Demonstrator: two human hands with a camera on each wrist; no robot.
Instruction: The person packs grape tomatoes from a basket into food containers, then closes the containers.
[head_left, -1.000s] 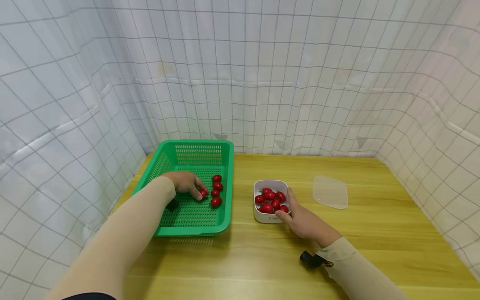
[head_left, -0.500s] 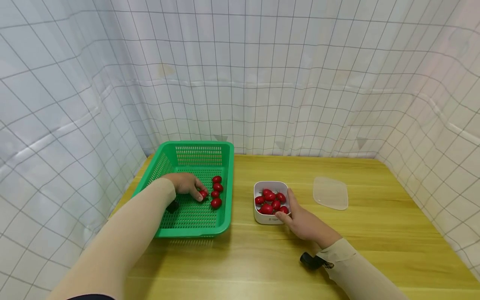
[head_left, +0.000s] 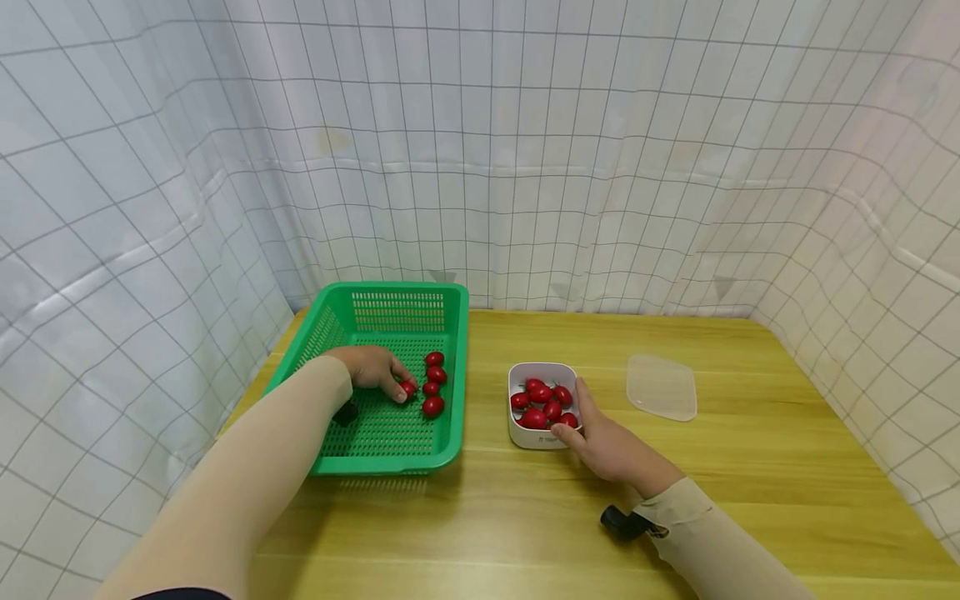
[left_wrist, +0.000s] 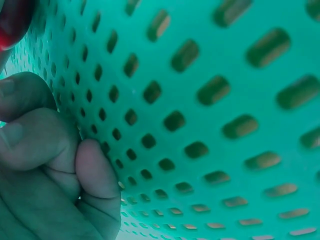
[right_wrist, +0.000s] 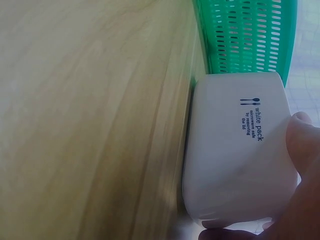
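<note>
Inside the green basket, my left hand pinches a red cherry tomato between thumb and fingers, low over the perforated floor. Several more cherry tomatoes lie in a row beside it, along the basket's right side. In the left wrist view, the curled fingers are right at the basket floor. My right hand grips the right side of a white plastic container, its thumb at the front rim. Several cherry tomatoes with green stems lie in the container, and printed text shows on its wall.
A translucent lid lies flat on the wooden table, right of the container. Checked white curtains hang behind the table and on both sides. The basket stands close to the left curtain.
Both hands keep their places, the left at the cherry tomato in the basket and the right on the container. The whole view shifts very slightly.
</note>
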